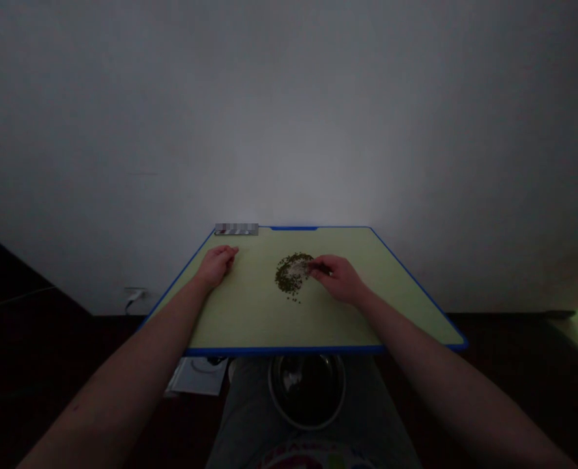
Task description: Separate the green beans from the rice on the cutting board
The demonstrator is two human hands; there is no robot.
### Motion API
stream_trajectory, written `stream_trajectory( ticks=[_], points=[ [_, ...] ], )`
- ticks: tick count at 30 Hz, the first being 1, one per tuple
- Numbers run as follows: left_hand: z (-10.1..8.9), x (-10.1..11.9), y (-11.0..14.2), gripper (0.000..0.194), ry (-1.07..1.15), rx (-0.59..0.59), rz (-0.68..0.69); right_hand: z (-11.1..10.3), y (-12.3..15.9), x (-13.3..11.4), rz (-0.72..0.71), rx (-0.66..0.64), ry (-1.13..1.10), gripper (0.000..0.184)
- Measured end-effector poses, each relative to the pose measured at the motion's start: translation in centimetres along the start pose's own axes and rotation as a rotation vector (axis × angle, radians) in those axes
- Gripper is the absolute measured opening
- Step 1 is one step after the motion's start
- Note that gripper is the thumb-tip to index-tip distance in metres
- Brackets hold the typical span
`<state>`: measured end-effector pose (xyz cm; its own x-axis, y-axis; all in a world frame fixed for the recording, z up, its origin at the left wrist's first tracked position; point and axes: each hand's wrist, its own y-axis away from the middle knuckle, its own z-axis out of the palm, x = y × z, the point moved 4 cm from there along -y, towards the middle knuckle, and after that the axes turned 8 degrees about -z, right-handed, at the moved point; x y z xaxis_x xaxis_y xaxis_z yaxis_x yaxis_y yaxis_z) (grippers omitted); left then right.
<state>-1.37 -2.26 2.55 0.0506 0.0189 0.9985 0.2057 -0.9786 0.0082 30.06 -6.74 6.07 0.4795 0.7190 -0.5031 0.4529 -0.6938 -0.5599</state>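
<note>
A loose pile of small green-brown grains (287, 281), perhaps beans, lies near the middle of a pale yellow-green table (249, 319) with a blue edge. Whitish, finer grains (297, 268) show in the pile's centre. My right hand (336, 277) is at the pile's right side, thumb and fingertips pinched together beside it; anything between them is too small to make out. On the left part of the table rests my left hand (217, 264), fingers curled in and one fingertip poking forward. It is well apart from the pile and shows nothing in it.
A pixelated flat object (236, 229) lies at the table's far left corner. Below the near edge, a round bowl (309, 427) with a dark inside sits on my lap. A plain wall (289, 117) stands behind the table; a white plug and cable (135, 298) are at left.
</note>
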Motion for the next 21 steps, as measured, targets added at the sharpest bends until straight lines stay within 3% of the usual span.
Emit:
stream_trajectory(
  ticks=[7,21],
  points=[
    [-0.1,0.1,-0.1,0.030,0.129,-0.043,-0.034,1.4,2.2,0.2,-0.044,0.000,-0.006,0.022],
    [-0.5,-0.5,-1.1,0.027,0.252,-0.123,-0.048,2.6,1.9,0.9,-0.128,-0.094,0.044,0.023]
  ],
)
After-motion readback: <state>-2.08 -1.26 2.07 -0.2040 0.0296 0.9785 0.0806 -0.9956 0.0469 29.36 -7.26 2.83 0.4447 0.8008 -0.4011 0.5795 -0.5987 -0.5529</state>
